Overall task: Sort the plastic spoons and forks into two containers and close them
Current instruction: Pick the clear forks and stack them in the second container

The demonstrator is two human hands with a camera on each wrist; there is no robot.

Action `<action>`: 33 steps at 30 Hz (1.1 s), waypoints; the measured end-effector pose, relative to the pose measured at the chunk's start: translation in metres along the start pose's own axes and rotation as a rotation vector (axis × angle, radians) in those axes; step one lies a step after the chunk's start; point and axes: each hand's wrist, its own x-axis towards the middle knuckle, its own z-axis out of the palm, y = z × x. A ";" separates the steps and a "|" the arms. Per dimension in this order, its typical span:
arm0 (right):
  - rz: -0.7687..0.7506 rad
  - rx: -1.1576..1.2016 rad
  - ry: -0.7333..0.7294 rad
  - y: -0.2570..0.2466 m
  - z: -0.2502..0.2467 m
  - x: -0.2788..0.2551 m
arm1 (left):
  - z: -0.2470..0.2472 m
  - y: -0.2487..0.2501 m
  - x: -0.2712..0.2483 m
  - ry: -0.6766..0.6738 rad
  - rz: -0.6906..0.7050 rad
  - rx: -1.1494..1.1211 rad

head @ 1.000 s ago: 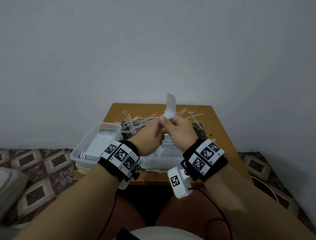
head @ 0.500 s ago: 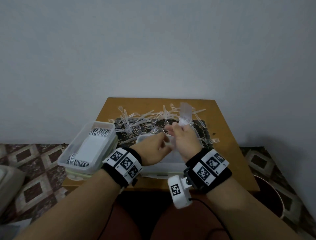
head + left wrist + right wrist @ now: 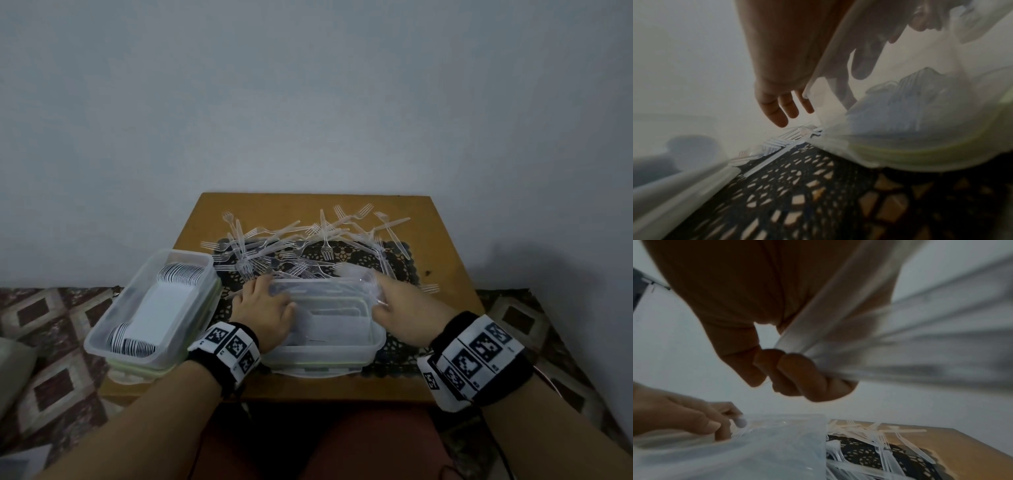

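Head view: left container (image 3: 113, 329) holds stacked spoons (image 3: 181, 274); left hand (image 3: 265, 308) lies flat on middle container (image 3: 376, 339), right hand (image 3: 404, 308) grips forks (image 3: 356, 274)

Head view: high, looking forward and down over both forearms onto the desk (image 3: 448, 246), wall beyond at 12 o'clock. Left wrist view: very near, low beside the container (image 3: 920, 129), over the dark lace mat (image 3: 797, 194). Right wrist view: close under the palm, facing the far desk corner. All share container and mat.
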 end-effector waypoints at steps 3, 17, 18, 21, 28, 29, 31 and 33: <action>-0.006 -0.084 -0.026 -0.001 0.002 0.008 | 0.000 -0.002 0.001 -0.002 0.002 -0.021; -0.048 -0.460 -0.169 -0.041 0.007 0.066 | 0.001 -0.002 0.003 -0.053 -0.025 -0.088; -0.051 -0.460 -0.164 -0.044 0.010 0.068 | 0.001 -0.002 0.003 -0.052 -0.031 -0.100; -0.101 -0.457 -0.094 -0.050 0.017 0.072 | 0.000 -0.001 0.003 -0.014 -0.029 -0.100; -0.135 -0.593 -0.138 -0.045 0.027 0.078 | -0.002 0.001 0.002 0.066 -0.010 -0.128; -0.154 -0.623 -0.139 -0.044 0.028 0.079 | -0.002 0.001 0.002 0.068 -0.010 -0.128; -0.196 -0.686 -0.131 -0.042 0.031 0.081 | -0.001 0.001 0.002 0.076 -0.006 -0.122; -0.225 -0.783 -0.130 -0.042 0.036 0.083 | -0.001 0.001 0.002 0.083 0.003 -0.123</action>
